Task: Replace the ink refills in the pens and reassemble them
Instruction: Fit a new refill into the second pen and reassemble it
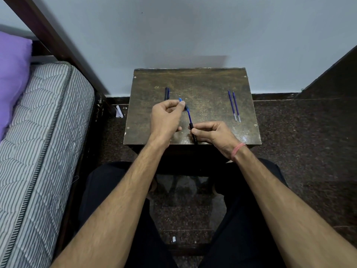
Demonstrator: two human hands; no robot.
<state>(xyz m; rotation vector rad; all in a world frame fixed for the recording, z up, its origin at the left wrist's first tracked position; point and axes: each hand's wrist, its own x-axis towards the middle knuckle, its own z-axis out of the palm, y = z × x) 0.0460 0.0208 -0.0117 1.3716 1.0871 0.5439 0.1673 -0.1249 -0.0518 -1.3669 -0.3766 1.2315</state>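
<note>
Head view — refill (189, 117) between left hand (166, 117), right hand (213, 133).

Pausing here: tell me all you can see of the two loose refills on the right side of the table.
The two refills are thin blue tubes, plastic by the look, with paler greyish ends toward the person. They lie flat, side by side and nearly parallel, on the right part of the dark wooden table, slanting slightly. Whether they touch each other is unclear. Neither hand touches them; the right hand is nearest.

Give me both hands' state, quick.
Left hand: closed, pinching the blue refill at its tip end.
Right hand: closed around the black pen barrel.
</note>
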